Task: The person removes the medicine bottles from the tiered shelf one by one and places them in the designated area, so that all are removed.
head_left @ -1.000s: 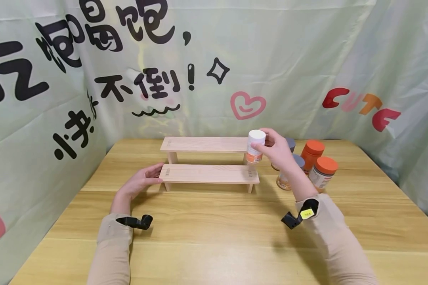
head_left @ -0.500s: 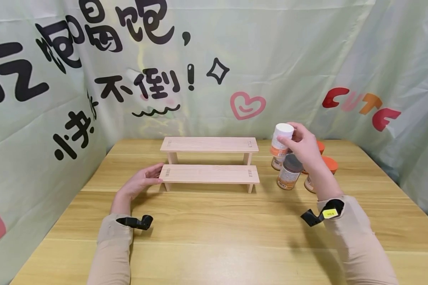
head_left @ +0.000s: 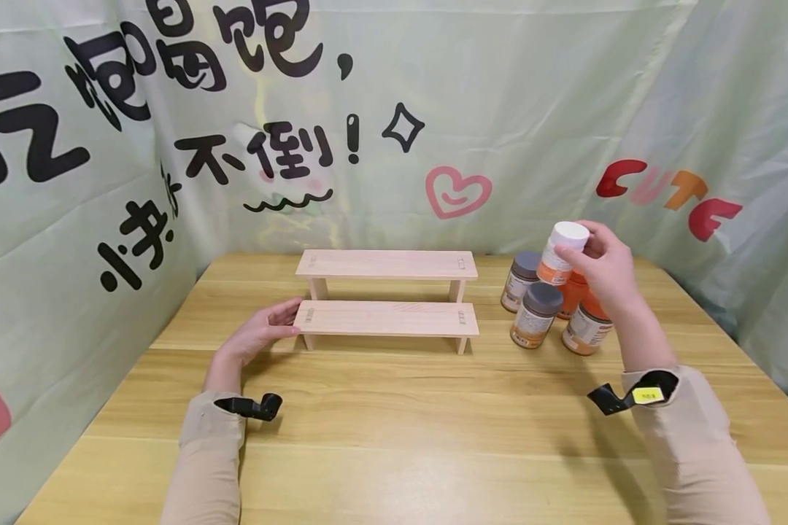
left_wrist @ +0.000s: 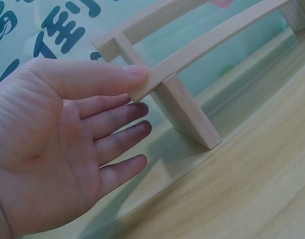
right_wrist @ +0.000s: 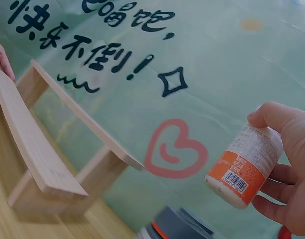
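A two-step wooden shelf (head_left: 387,319) stands on the table. My left hand (head_left: 260,335) is at the left end of its lower board; the left wrist view shows the thumb (left_wrist: 135,70) on the board's edge and the index fingertip behind it, pinching the corner. The other fingers extend below, off the wood. With my right hand (head_left: 605,266) I hold a white-capped pill bottle (head_left: 557,257) in the air, slightly tilted. Its white and orange label with a barcode (right_wrist: 235,182) faces the right wrist camera. The bottle is above several jars at the right.
Two grey-lidded jars (head_left: 536,315) stand right of the shelf. Beside them are two orange-lidded jars (head_left: 586,326), partly hidden by my right hand and the bottle. A printed cloth curtain (head_left: 532,109) hangs behind and left of the wooden table (head_left: 394,437).
My right hand has carried the white bottle rightward, from beside the shelf's upper board to above the jars. The left hand stays at the shelf's end.
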Motion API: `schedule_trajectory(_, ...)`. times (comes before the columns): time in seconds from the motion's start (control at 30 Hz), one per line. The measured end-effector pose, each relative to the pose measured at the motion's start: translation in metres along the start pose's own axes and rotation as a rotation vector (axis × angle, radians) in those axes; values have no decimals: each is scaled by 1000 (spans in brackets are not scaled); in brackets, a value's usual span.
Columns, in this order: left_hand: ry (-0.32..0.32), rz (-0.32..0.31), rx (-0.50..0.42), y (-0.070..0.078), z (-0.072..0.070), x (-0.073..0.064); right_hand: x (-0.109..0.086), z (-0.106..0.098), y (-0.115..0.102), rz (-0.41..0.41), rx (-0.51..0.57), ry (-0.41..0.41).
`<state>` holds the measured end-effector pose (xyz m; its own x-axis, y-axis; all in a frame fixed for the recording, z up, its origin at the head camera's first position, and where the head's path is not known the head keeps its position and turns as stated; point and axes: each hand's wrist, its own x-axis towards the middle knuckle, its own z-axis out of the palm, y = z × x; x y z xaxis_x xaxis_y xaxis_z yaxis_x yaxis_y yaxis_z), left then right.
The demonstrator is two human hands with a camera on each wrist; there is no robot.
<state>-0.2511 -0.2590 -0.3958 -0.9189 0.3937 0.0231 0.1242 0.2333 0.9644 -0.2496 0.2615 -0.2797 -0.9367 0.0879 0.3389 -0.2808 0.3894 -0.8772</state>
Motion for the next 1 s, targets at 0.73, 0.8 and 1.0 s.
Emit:
schedule_trajectory(0.73,-8,1,-4,2,0,1,-14,-71,31,141,-58,134)
schedule_trajectory(0.8,-6,-3,-3,2,0,1,-15,-76,36,153,-48,149)
schedule_trajectory(1.0,-2,-9,2,0,-1,0,-19,-87,53,193,-98,173)
